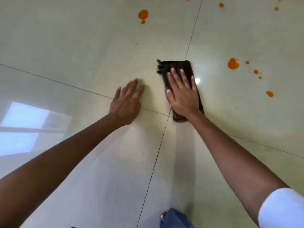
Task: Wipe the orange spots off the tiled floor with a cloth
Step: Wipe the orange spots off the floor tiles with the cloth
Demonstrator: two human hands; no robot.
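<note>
Pressing down on a dark folded cloth (179, 65), my right grip (182, 94) lies open on top of it. The fingers are straight and spread, and the palm covers the near half. The far half and a frayed corner show beyond the fingertips. The cloth lies flat on the tiled floor (82, 46), just right of the point where four tiles meet, with its near end by the grout line (158, 150).

My left grip (126, 102) is also open and holds nothing. It lies with straight fingers on the bare tile just left of the cloth, apart from it.

The orange spots (232, 63) all lie clear of the cloth:
- a large blot to its right, with smaller drops trailing nearer and rightward
- a round spot with a small drop under it, far ahead and to the left
- a few more along the far edge

A window reflection (23, 125) shines on the floor at left. A white sleeve (283, 209) covers my right upper arm, and a blue trouser knee (176, 218) shows at the bottom edge.
</note>
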